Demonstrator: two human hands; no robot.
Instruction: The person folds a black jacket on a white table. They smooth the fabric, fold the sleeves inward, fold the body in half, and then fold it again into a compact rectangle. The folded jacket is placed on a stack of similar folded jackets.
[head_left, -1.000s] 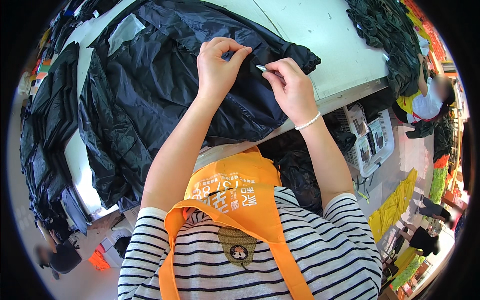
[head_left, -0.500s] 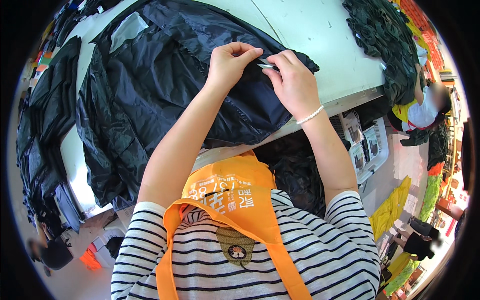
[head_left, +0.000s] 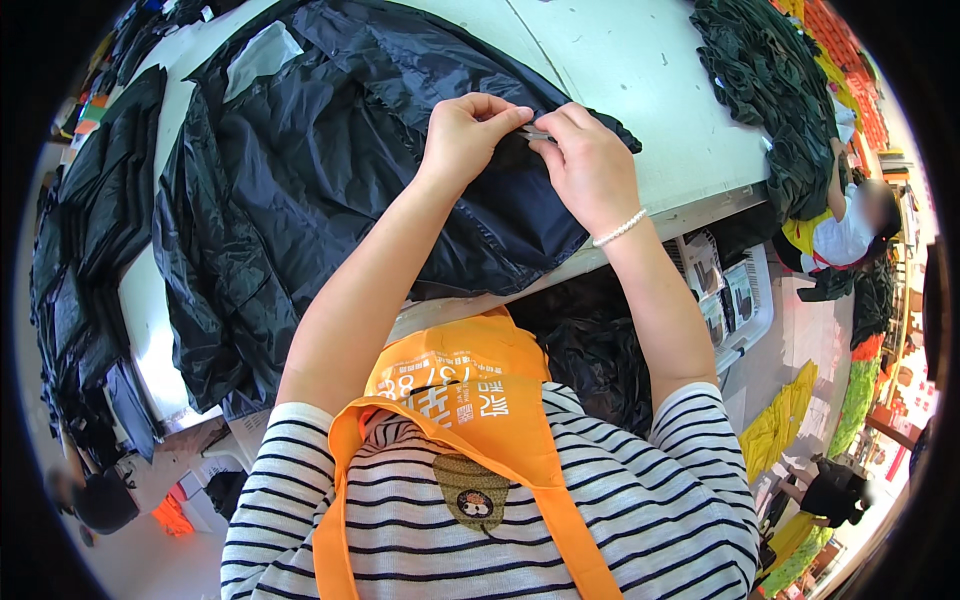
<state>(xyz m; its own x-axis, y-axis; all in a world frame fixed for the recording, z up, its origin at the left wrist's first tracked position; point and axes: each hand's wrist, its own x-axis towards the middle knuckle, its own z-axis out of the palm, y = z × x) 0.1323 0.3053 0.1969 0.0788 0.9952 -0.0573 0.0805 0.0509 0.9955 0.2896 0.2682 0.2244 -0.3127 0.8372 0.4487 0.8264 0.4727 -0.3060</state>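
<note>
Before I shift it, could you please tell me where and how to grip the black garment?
I'd pinch the black garment at its narrow right end, coming from the right; that end tapers past the right hand and seems uncovered there.

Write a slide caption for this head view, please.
Left hand pinching beside right hand, which holds a small tool above black fabric on a white table.

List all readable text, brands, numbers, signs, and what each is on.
Orange apron: large white characters and digits, plus smaller white lines; I won't copy the wording or numbers.
Packages in the white basket: print too small to read.
Striped shirt: picture patch, no lettering I can make out.
Black garment: none legible.
Far-right background: too blurred.
</note>
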